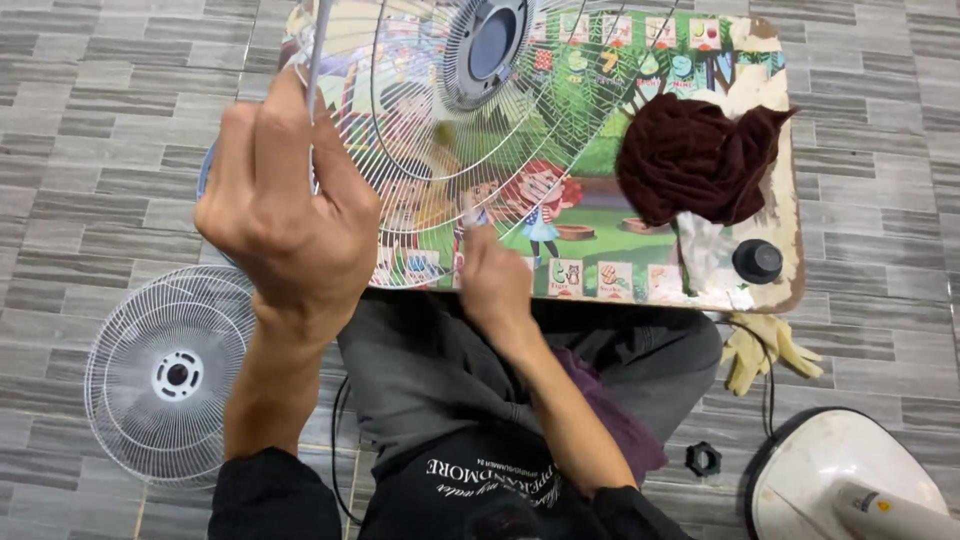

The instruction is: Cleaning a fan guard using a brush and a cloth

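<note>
my left hand (285, 215) grip closed round rim of wire fan guard (450, 110), held tilted above desk (790, 230). right hand (492, 280) fingers pinched at guard's lower wires. dark red cloth (695, 160), black knob (757, 261) on desk beside guard. second guard (170, 375) flat on floor, left.

The fan guard (450, 110) is cut off at 12 o'clock; the fan base (850, 480) at 5 o'clock is cropped by the edge.

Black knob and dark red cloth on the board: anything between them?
Head view: a crumpled white rag lies between the dark red cloth and the black knob.
</note>
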